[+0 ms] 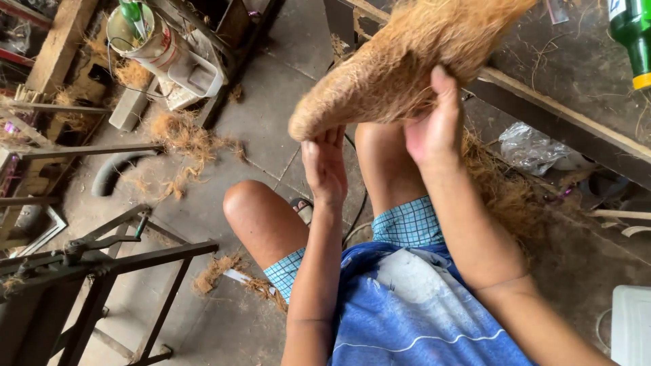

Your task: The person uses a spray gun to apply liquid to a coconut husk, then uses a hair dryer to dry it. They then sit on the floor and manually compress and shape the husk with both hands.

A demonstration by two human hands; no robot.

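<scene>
Head view: coir fibre bundle, held up over knees. L hand pinches its tapered tip; R hand wraps the mid-body, thumb on top. Long axis diagonal: thick end upper right by bench, tip lower left. Risk: loose strands shed or the tip slips from the light pinch.

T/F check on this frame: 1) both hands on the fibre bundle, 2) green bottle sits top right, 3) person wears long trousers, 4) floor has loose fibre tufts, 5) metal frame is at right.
1) Both hands, left hand and right hand, touch the fibre bundle: true.
2) Green bottle top right: true.
3) Long trousers: false, checked shorts, knees bare.
4) Loose fibre tufts on the floor: true.
5) Metal frame at right: false, it is lower left.
</scene>
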